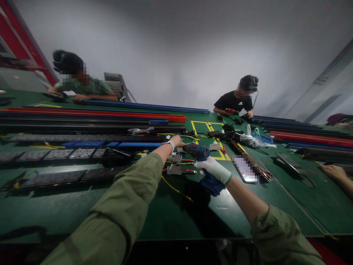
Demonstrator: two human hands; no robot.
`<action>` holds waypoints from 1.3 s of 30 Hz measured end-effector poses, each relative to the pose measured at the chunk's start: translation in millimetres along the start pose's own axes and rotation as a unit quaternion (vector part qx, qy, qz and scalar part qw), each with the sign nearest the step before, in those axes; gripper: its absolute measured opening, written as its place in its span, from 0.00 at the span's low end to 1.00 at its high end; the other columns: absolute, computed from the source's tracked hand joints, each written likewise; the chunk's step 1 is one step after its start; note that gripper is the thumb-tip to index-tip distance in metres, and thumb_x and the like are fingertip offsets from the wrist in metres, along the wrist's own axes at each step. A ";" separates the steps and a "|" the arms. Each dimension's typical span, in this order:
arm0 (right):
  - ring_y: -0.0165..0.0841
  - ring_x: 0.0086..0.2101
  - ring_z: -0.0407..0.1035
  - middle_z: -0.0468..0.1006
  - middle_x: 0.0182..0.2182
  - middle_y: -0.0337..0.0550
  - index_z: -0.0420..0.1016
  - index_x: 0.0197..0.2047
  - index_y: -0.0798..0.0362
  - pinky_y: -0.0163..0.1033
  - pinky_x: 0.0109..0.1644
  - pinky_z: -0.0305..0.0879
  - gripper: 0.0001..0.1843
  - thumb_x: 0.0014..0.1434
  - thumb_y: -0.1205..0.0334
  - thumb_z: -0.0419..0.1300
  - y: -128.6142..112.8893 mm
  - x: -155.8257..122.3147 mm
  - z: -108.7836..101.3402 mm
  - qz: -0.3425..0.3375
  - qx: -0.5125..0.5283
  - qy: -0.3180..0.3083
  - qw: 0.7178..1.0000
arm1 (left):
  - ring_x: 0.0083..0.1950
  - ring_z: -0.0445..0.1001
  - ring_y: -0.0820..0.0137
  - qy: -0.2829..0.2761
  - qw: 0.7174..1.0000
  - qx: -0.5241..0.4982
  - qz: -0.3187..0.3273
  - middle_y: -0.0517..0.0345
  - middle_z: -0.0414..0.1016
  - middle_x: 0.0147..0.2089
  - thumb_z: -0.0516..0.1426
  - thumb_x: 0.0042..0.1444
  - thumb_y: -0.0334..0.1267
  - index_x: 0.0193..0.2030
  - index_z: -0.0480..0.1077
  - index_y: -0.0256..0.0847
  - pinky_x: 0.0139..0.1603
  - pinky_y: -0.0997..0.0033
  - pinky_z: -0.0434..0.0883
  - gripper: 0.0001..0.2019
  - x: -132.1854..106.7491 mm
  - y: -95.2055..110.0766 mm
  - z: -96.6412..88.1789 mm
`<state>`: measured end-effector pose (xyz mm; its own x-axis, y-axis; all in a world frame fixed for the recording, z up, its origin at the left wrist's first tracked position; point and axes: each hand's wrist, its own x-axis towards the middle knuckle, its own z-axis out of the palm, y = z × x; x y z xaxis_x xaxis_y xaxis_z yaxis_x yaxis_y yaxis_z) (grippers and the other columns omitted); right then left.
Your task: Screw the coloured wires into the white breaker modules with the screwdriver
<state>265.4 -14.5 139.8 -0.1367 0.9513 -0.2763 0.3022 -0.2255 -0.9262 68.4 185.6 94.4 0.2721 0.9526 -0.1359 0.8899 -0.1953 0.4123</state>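
Note:
My right hand (214, 170), in a white glove, grips a blue cordless drill (197, 150) by its handle. The drill points left, its front end close to my left hand (177, 141). That hand is bare, with a pale watch band at the wrist; its fingers are bent together, and what they hold is hidden. Just below it lies a white circuit breaker (174, 158) with wires. A second circuit breaker (174, 169) with red wire ends sits nearer to me, and another white breaker (215, 146) is right of the drill. A yellow wire (176, 188) trails across the green table.
Long black socket strips (57, 179) and a blue strip (121, 144) lie at left. Orange rails (154, 117) are behind them. A phone (245, 169), copper-coloured rods (250, 160) and a plastic bag (255, 140) lie at right. Two people sit across the table (154, 217); another person's hand (333, 172) rests at right.

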 end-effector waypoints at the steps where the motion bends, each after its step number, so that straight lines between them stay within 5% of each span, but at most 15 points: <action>1: 0.26 0.20 0.63 0.68 0.21 0.32 0.67 0.33 0.51 0.31 0.23 0.58 0.12 0.54 0.65 0.69 0.8 0.4 -0.4 0.001 0.000 0.003 1.000 | 0.40 0.79 0.67 -0.001 1.000 0.001 0.000 0.50 0.86 0.39 0.63 0.61 0.44 0.42 0.86 0.37 0.38 0.78 0.69 0.14 0.0 -0.1 0.1; 39: 0.25 0.19 0.62 0.68 0.20 0.32 0.65 0.31 0.51 0.31 0.22 0.56 0.12 0.54 0.64 0.68 -5.5 -4.2 0.3 0.005 -0.010 -0.006 1.000 | 0.40 0.79 0.67 0.002 1.000 -0.006 0.007 0.50 0.86 0.37 0.65 0.59 0.44 0.41 0.86 0.35 0.37 0.77 0.68 0.13 1.2 -2.5 1.6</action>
<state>264.0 -17.3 146.0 -0.1453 0.9461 -0.2894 0.3234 -0.2310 -0.9176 67.1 186.8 91.7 0.2825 0.9510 -0.1257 0.8818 -0.2058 0.4244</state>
